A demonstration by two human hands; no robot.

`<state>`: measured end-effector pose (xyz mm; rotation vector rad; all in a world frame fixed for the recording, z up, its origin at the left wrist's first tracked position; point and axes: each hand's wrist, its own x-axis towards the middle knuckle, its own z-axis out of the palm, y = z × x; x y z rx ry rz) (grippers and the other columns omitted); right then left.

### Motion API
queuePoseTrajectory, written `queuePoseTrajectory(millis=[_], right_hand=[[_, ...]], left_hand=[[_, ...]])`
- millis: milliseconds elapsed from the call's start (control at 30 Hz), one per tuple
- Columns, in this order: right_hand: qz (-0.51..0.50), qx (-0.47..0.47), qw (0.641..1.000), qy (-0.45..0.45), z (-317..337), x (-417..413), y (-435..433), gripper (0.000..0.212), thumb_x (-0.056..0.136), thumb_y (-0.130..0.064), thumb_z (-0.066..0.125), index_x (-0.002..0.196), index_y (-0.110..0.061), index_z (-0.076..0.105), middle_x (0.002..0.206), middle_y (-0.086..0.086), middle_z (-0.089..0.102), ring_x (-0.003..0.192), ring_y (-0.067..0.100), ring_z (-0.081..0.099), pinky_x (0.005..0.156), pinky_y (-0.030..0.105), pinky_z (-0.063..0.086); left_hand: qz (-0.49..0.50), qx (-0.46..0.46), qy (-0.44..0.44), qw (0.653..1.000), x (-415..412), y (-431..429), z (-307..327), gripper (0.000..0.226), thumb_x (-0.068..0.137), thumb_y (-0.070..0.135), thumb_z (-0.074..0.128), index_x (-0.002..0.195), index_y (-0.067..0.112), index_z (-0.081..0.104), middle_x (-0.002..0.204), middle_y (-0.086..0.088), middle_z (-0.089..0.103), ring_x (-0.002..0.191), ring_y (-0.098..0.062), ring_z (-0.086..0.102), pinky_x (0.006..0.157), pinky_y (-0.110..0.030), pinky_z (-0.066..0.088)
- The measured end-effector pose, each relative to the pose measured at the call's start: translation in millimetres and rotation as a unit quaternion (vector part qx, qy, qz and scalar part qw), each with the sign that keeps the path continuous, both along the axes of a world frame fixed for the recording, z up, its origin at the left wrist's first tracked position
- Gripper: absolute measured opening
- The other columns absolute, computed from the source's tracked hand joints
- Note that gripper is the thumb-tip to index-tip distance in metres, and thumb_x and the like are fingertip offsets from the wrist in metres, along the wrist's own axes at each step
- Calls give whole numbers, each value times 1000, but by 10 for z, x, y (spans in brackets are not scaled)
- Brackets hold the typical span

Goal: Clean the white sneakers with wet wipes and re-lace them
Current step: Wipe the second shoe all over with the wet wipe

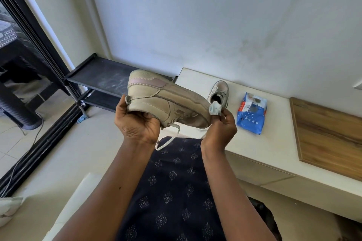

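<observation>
L hand (137,123) grips sneaker (156,100), R hand (221,129) pinches wipe (215,108) by white bench (274,143) w/ wipes pack (250,117).

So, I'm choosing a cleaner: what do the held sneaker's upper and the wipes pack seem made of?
The sneaker looks like smooth matte leather or synthetic, with stitched panels; which one is unclear. The wipes pack looks like thin glossy plastic film, crinkled.

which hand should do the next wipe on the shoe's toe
Right. The right hand pinches the wipe at the toe of the sneaker; the left hand is busy gripping its heel end.
</observation>
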<state>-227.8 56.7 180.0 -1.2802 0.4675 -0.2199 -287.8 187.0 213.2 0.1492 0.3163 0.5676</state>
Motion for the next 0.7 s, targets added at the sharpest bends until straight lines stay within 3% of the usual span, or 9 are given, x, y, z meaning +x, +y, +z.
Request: queuePoseTrajectory(millis=[67, 133, 200, 267, 333, 400, 533, 600, 700], right_hand=[[4, 71, 997, 40, -5, 53, -4, 30, 87, 3, 58, 81, -26, 65, 95, 5, 67, 96, 24, 62, 92, 43, 50], [23, 84, 995, 55, -36, 90, -21, 30, 87, 2, 57, 79, -26, 65, 96, 5, 65, 93, 24, 60, 93, 55, 46], [36, 78, 995, 45, -6, 103, -35, 28, 87, 1, 58, 79, -25, 65, 94, 5, 65, 89, 22, 59, 94, 58, 45], [41, 51, 997, 27, 62, 118, -26, 26, 87, -2, 60, 78, -26, 65, 94, 7, 66, 90, 23, 60, 94, 56, 46], [41, 27, 999, 13, 117, 141, -14, 27, 86, -2, 60, 77, -27, 64, 95, 8, 66, 91, 23, 61, 93, 50, 48], [40, -9, 999, 7, 151, 176, -12, 26, 86, -3, 60, 78, -28, 64, 95, 7, 67, 92, 23, 62, 93, 48, 49], [51, -43, 998, 1, 148, 224, -33, 23, 82, -7, 62, 77, -30, 65, 94, 4, 69, 95, 26, 64, 90, 51, 50], [55, -73, 996, -14, 170, 228, -58, 36, 82, 6, 56, 77, -28, 63, 85, -5, 67, 87, 16, 63, 90, 43, 51], [83, -168, 979, -76, 221, 196, -70, 36, 81, 10, 57, 79, -26, 64, 80, -14, 66, 84, 8, 64, 85, 31, 52]], left_hand=[[-7, -8, 8, 1000, 5, 7, -51, 10, 75, 23, 48, 73, 13, 51, 69, -1, 50, 59, -14, 49, 53, -23, 44], [-10, 6, 27, 1000, 14, 33, -102, 14, 75, 27, 48, 76, 14, 53, 73, 0, 50, 65, -15, 49, 56, -23, 44], [-14, 50, 47, 998, 19, 41, -68, 27, 79, 37, 48, 87, 13, 58, 83, -4, 58, 79, -19, 57, 69, -28, 51], [-28, 136, 104, 985, 16, 16, -5, 38, 88, 43, 46, 101, 10, 60, 91, -9, 64, 88, -25, 62, 78, -36, 53], [-44, 251, 173, 951, -3, -36, 47, 22, 85, 33, 55, 96, 14, 58, 77, -3, 65, 72, -22, 61, 54, -30, 48], [-59, 326, 196, 923, -20, -49, 48, 18, 74, 26, 58, 90, 18, 54, 69, 0, 61, 59, -18, 56, 44, -24, 37], [-129, 363, 170, 907, -54, 47, 40, 26, 67, 20, 55, 92, 14, 57, 71, -5, 62, 58, -23, 54, 46, -24, 42], [-186, 361, 138, 903, -75, 43, 30, 17, 66, 16, 58, 79, 11, 66, 67, -11, 60, 55, -25, 50, 47, -26, 42], [-244, 361, 155, 887, -71, -17, -56, 11, 59, 7, 59, 55, -4, 58, 51, -13, 50, 48, -23, 54, 59, -29, 43]])
